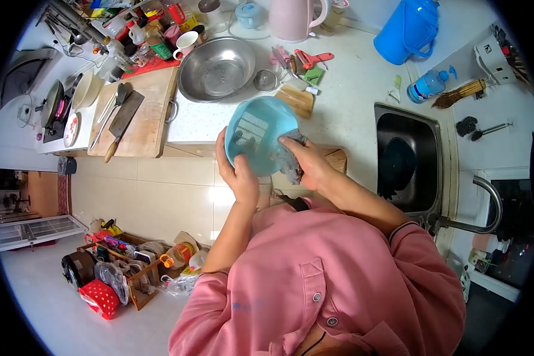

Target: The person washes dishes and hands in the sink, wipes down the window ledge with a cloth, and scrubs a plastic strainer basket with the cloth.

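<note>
A light blue plastic basin with slotted drain openings is held up in front of the counter edge. My left hand grips its left side, thumb toward the near rim and fingers around the outside. In my right hand is a grey cloth, pressed against the basin's right rim. Its fingers are partly hidden behind the cloth and basin. Just beyond the basin, a small wooden board and a round strainer lie on the counter.
A steel bowl stands beside a cutting board bearing a cleaver and a spatula. To the right is a sink with a tap. A blue thermos and a soap bottle stand behind it.
</note>
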Demonstrator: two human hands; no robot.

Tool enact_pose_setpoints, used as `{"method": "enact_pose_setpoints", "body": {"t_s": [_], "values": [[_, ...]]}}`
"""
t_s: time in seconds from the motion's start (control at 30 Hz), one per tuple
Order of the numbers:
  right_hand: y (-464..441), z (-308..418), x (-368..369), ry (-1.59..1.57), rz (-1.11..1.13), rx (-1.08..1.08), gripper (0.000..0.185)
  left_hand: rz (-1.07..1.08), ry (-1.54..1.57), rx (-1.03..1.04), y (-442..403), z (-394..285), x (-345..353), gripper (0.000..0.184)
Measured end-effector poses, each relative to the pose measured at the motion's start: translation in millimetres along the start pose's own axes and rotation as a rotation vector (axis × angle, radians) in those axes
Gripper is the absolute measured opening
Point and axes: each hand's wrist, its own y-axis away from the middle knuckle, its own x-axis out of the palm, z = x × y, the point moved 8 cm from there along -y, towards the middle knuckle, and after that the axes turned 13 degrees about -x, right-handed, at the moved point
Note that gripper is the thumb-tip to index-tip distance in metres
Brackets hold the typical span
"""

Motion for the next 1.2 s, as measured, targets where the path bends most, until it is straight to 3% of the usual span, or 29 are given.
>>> {"method": "enact_pose_setpoints", "body": {"t_s": [0.03, 0.17, 0.3, 0.4, 0.47, 0.6, 0.73, 0.87, 0.97, 1.1, 1.13, 1.2], "values": [[2.0, -3.1, 3.0, 0.003, 0.012, 0.018, 0.024, -0.016, 0.051, -0.044, -1.0, 10.0, -2.1, 0.054], [-14.2, -3.0, -8.9, 0.248, 0.044, -0.362, 0.029, 0.071, 0.088, -0.122, -11.0, 38.3, -3.5, 0.052], [-18.1, 81.3, -16.8, 1.229, 0.083, -0.541, 0.038, 0.214, -0.158, -0.248, -29.3, 22.8, -4.0, 0.055], [-1.9, 111.5, 5.5, 1.464, 0.209, -0.643, 0.039, 0.370, -0.253, -0.346, -28.8, 2.5, 11.6, 0.051], [5.7, 125.2, 13.3, 1.304, 0.189, -0.695, 0.040, 0.361, -0.198, -0.403, -33.3, 19.3, 10.3, 0.046], [3.5, 114.1, 3.7, 0.953, 0.048, -0.818, 0.041, 0.081, 0.216, -0.627, -23.3, 46.0, -3.6, 0.032], [6.8, 75.5, 0.7, 0.727, 0.028, -0.709, 0.043, 0.051, 0.434, -0.732, -11.8, 61.3, 7.0, 0.034], [16.2, 68.9, -1.0, 0.719, -0.021, -0.702, 0.039, 0.096, 0.410, -0.771, -8.8, 61.9, 12.9, 0.035], [11.6, 79.0, -8.8, 0.709, -0.054, -0.683, 0.035, 0.092, 0.083, -0.645, -11.2, 54.2, 6.6, 0.042], [-1.0, 87.4, -22.9, 0.647, -0.080, -0.712, 0.030, -0.062, -0.617, 0.702, 23.8, -66.9, 16.8, 0.069], [-5.5, 84.9, -25.9, 0.613, -0.070, -0.690, 0.029, 0.159, -0.760, 0.739, 30.1, -74.9, 36.1, 0.061], [-5.7, 79.5, -22.4, 0.538, -0.013, -0.647, 0.027, 0.383, -0.919, 0.742, 37.3, -57.9, 58.6, 0.050]]}}
